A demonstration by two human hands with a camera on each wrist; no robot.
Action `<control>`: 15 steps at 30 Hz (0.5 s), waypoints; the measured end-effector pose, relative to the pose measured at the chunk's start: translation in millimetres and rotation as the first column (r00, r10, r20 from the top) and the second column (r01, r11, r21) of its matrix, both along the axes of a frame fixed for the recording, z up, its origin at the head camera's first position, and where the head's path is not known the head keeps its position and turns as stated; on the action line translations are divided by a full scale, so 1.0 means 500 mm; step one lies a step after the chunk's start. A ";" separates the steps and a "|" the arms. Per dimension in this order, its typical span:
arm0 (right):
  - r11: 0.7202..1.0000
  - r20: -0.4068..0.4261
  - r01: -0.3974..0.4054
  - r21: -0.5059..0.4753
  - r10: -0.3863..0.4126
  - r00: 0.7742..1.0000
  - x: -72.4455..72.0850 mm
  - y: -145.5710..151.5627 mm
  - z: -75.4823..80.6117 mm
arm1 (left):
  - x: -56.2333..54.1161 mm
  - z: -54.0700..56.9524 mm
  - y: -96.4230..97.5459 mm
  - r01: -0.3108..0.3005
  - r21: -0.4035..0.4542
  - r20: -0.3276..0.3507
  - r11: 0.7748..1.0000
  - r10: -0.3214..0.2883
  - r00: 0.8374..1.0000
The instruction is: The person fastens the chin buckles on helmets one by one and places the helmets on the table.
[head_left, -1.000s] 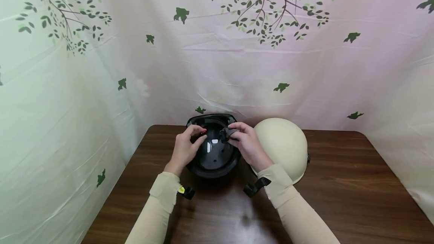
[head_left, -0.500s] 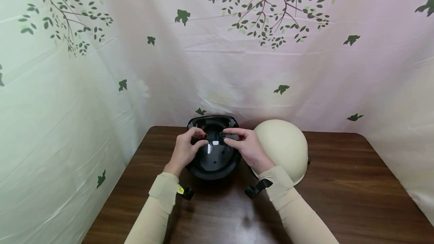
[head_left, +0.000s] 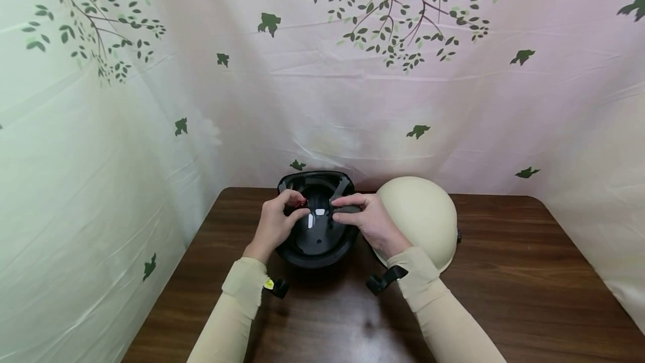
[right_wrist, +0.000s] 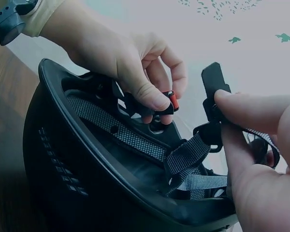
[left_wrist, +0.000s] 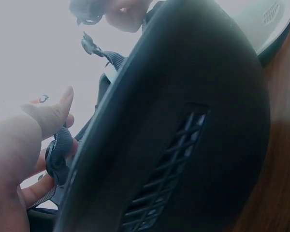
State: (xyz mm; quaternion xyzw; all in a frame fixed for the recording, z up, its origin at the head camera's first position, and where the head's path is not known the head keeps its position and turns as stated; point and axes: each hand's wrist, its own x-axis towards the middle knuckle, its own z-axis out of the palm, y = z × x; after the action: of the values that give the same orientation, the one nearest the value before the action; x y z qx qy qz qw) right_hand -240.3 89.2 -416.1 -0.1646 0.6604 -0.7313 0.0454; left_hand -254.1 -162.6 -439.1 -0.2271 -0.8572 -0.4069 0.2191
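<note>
A black helmet (head_left: pixel 314 261) lies upside down, its hollow facing up, with both hands over its opening. My left hand (head_left: pixel 274 220) pinches a black buckle half with a red tab (right_wrist: pixel 174 100) between thumb and fingers. Opposite it, my right hand (head_left: pixel 370 222) pinches the flat black buckle tongue (right_wrist: pixel 212 79) between thumb and forefinger. Grey-black chin strap webbing (right_wrist: pixel 187 157) runs from the tongue down into the helmet. The two buckle halves stand apart, facing each other. In the left wrist view, the helmet's vented side (left_wrist: pixel 222 87) hides much of the right hand.
A cream helmet (head_left: pixel 418 217), dome up, stands just right of the black one, behind the right wrist. Both are on a dark wooden table (head_left: pixel 322 318). A white curtain printed with leaves (head_left: pixel 322 94) hangs close behind the table's far edge.
My right hand has shifted its grip on the buckle tongue, its fingers now straighter and slightly lower. The strap on that side now shows beyond the fingers. The left hand has hardly moved.
</note>
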 end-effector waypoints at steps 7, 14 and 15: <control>0.992 0.007 0.009 0.125 -0.010 1.000 0.004 0.001 0.004 | 0.001 -0.002 -0.002 0.005 0.006 -0.004 1.000 -0.005 1.000; 0.995 0.015 0.045 0.090 -0.046 0.999 0.004 -0.008 0.012 | 0.000 0.002 0.001 0.007 0.005 -0.005 1.000 -0.007 1.000; 0.995 0.017 0.046 0.083 -0.047 0.999 0.004 -0.009 0.012 | 0.000 0.002 0.001 0.007 0.005 -0.004 1.000 -0.007 1.000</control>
State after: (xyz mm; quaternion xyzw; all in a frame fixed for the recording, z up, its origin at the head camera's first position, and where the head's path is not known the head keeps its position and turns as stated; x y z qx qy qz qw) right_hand -238.4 85.0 -409.8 -0.1404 0.6934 -0.7056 0.0414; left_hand -254.1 -162.1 -438.2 -0.2304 -0.8551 -0.4092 0.2198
